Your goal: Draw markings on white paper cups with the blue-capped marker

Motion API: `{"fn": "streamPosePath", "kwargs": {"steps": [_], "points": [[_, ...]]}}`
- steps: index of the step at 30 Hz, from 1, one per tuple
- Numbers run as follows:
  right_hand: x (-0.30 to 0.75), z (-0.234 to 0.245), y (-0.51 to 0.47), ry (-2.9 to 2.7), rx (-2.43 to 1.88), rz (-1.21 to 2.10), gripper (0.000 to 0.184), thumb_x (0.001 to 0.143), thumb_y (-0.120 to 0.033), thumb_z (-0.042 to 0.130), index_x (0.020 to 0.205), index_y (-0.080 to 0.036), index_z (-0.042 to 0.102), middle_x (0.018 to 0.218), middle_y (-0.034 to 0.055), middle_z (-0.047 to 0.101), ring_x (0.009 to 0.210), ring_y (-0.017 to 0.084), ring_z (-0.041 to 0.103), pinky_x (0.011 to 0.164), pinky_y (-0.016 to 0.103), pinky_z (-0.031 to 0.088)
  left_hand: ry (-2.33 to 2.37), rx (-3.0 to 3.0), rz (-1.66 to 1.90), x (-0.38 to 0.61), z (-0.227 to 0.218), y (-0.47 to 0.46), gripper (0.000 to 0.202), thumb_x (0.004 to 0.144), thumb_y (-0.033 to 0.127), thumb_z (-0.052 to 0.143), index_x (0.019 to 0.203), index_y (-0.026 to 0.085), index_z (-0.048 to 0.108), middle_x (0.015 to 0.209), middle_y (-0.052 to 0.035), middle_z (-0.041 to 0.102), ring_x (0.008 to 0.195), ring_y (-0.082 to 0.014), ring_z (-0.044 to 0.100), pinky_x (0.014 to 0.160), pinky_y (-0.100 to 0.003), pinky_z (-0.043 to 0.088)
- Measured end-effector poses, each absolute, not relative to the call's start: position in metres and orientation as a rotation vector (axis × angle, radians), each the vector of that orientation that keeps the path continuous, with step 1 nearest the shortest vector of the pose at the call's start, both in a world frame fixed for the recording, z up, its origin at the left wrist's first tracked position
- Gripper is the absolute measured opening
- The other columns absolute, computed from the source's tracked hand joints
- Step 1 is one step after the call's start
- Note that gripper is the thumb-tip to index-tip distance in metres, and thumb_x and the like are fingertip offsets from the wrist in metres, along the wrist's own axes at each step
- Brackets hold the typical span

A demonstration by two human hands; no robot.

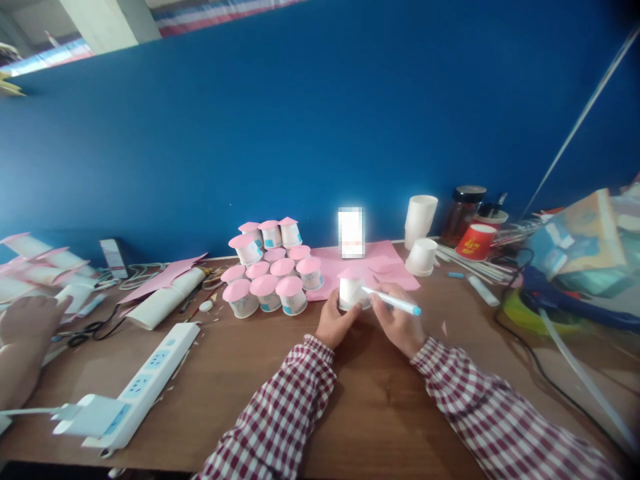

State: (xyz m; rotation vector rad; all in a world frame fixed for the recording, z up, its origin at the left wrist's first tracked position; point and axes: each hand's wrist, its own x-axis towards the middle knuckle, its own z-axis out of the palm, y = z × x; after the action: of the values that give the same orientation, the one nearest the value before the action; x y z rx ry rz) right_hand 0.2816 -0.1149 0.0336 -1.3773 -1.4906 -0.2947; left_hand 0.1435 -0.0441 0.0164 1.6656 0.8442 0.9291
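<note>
Two hands busy: my left hand (334, 321) curls round the pink-topped cup (350, 292) before me, my right hand (401, 325) pinches a marker (400, 304) at its side; drawing, I judge, so the next stroke wants steadiness.

L hand (336, 324) curled at L side of white cup (349, 293), thumb low in frt; R hand (400, 325) just R of cup, fingers pinched; forearms (280, 413) slant in from cup's near side.
</note>
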Motion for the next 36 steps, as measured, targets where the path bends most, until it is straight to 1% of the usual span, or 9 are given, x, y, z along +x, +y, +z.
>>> {"fn": "streamPosePath", "kwargs": {"steps": [6, 12, 18, 24, 36], "points": [[0.2803, 0.0328, -0.1153, -1.504, -1.377, -0.275, 0.009, 0.087, -0.025, 0.049, 0.087, -0.019, 0.055, 0.078, 0.0033, 0.060, 0.072, 0.016, 0.057, 0.069, 0.028, 0.048, 0.853, 1.679, 0.932, 0.1432, 0.0158, -0.0442, 0.046, 0.074, 0.036, 0.063, 0.111, 0.012, 0.054, 0.102, -0.0099, 0.063, 0.089, -0.0204, 0.059, 0.081, -0.034, 0.047], [0.2806, 0.0340, -0.1162, -1.483, -1.374, -0.293, 0.010, 0.087, -0.026, 0.048, 0.088, -0.019, 0.055, 0.080, 0.0043, 0.061, 0.074, 0.016, 0.058, 0.070, 0.029, 0.048, 0.820, 1.674, 0.935, 0.1446, 0.0162, -0.0440, 0.046, 0.074, 0.034, 0.063, 0.113, 0.012, 0.053, 0.104, -0.0101, 0.062, 0.093, -0.0209, 0.058, 0.083, -0.034, 0.047], [0.2813, 0.0329, -0.1154, -1.489, -1.383, -0.309, 0.010, 0.087, -0.026, 0.048, 0.088, -0.019, 0.055, 0.080, 0.0046, 0.061, 0.074, 0.017, 0.058, 0.069, 0.029, 0.048, 0.801, 1.670, 0.935, 0.1442, 0.0155, -0.0440, 0.049, 0.073, 0.035, 0.064, 0.115, 0.012, 0.052, 0.104, -0.0102, 0.063, 0.093, -0.0212, 0.058, 0.083, -0.034, 0.047], [0.2806, 0.0334, -0.1158, -1.488, -1.388, -0.279, 0.011, 0.087, -0.026, 0.048, 0.089, -0.019, 0.055, 0.078, 0.0038, 0.061, 0.073, 0.017, 0.059, 0.068, 0.029, 0.048, 0.822, 1.676, 0.940, 0.1439, 0.0149, -0.0439, 0.048, 0.073, 0.036, 0.064, 0.114, 0.013, 0.053, 0.104, -0.0099, 0.063, 0.093, -0.0212, 0.059, 0.084, -0.035, 0.047], [0.2808, 0.0330, -0.1148, -1.465, -1.383, -0.303, 0.011, 0.087, -0.027, 0.048, 0.088, -0.019, 0.056, 0.080, 0.0043, 0.061, 0.074, 0.017, 0.059, 0.070, 0.029, 0.049, 0.816, 1.690, 0.925, 0.1434, 0.0191, -0.0457, 0.049, 0.073, 0.037, 0.063, 0.115, 0.012, 0.053, 0.104, -0.0100, 0.063, 0.092, -0.0208, 0.058, 0.084, -0.035, 0.047]]}}
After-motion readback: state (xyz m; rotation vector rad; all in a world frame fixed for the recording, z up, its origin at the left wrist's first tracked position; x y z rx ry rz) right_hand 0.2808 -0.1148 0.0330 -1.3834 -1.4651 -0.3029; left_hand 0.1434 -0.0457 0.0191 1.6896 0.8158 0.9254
